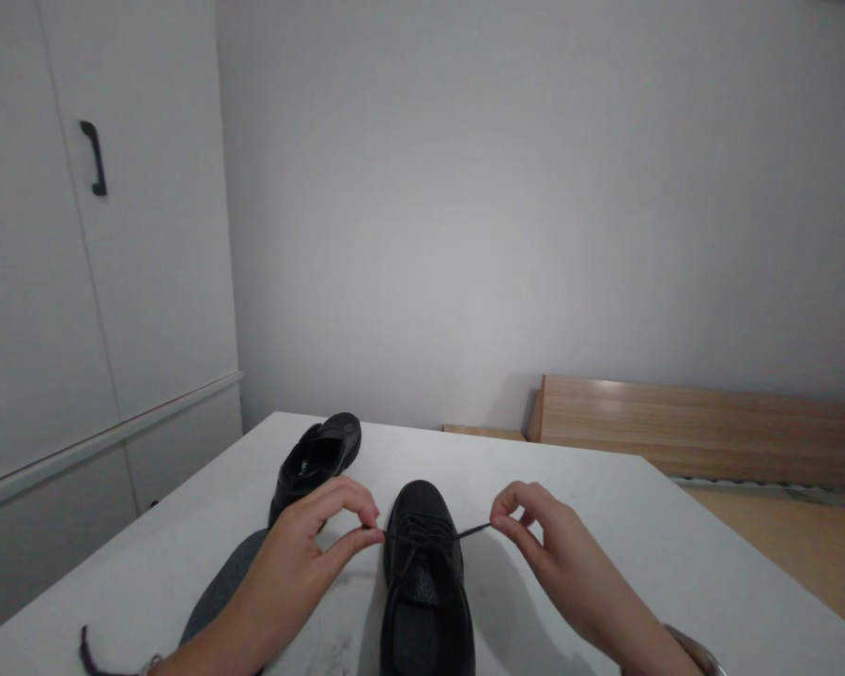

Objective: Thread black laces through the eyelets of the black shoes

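Observation:
A black lace-up shoe (426, 573) stands on the white table (648, 526), toe pointing away from me. My left hand (310, 549) pinches one end of its black lace (465, 532) at the shoe's left side. My right hand (553, 554) pinches the other end at the right side. The lace runs taut across the top eyelets between both hands. A second black shoe (316, 460) lies farther back on the left, untouched, its opening facing me.
A grey cloth (218, 587) lies under my left forearm. A dark lace end (84, 648) sits near the table's front left edge. White cupboard doors (99, 263) stand at left. Wooden boards (697, 427) lie along the wall behind the table.

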{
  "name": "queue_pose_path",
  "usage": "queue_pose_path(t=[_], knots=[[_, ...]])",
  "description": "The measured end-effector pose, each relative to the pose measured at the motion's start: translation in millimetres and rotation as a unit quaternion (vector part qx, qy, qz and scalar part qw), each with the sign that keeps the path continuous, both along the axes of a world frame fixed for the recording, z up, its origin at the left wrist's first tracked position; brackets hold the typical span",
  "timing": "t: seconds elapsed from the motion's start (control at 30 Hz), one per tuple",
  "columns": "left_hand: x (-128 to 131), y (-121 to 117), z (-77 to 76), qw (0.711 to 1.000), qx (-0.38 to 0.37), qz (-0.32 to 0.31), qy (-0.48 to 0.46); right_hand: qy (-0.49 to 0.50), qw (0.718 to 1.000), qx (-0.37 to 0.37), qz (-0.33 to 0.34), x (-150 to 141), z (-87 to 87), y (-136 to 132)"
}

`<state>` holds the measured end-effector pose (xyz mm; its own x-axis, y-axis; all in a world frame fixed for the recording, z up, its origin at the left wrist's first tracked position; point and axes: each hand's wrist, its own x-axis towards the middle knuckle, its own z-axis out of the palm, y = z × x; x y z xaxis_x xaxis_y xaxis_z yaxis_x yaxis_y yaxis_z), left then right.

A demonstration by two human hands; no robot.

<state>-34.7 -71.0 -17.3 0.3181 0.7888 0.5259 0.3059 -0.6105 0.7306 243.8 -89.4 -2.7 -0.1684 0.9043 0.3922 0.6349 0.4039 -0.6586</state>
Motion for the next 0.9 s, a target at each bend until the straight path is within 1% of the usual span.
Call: queue_pose_path(t=[0.07,0.17,0.2,0.27,0.3,0.37,0.43,0.5,0.57,0.67,0.73,0.8,0.9], knots=[[7,-1,2.8,0.995,-0.077,-0.032,-0.054,0.06,0.998,-0.015,0.019,-9,0.3,-3],[31,-1,10.2,0.973,-0.165,-0.11,-0.116,0.163,0.984,-0.038,0.063,-27,-2.6,-9],[40,-1,12.9,0.965,-0.185,-0.132,-0.128,0.181,0.98,-0.03,0.075,-32,-4.0,-11],[55,0,17.4,0.953,-0.213,-0.166,-0.139,0.19,0.978,0.019,0.087,-39,-6.6,-15],[60,0,19.0,0.951,-0.218,-0.174,-0.133,0.187,0.977,0.049,0.09,-40,-7.6,-16],[66,0,21.0,0.96,-0.202,-0.17,-0.097,0.183,0.973,0.1,0.093,-41,-8.9,-16],[68,0,22.0,0.973,-0.164,-0.155,-0.05,0.187,0.969,0.134,0.091,-41,-9.9,-15],[66,-1,23.0,0.981,-0.136,-0.139,-0.021,0.202,0.964,0.147,0.088,-41,-11.2,-14],[64,-2,24.7,0.983,-0.126,-0.132,-0.008,0.222,0.96,0.132,0.102,-42,-12.8,-12],[61,-2,28.4,0.982,-0.129,-0.14,-0.001,0.259,0.952,0.078,0.145,-42,-14.4,-11],[60,-2,30.3,0.977,-0.14,-0.162,-0.006,0.271,0.946,0.057,0.166,-41,-13.6,-12],[58,-1,30.5,0.968,-0.159,-0.195,-0.014,0.263,0.946,0.05,0.182,-40,-11.0,-11],[57,0,27.6,0.948,-0.214,-0.236,-0.03,0.247,0.948,0.052,0.193,-38,-5.6,-11]])
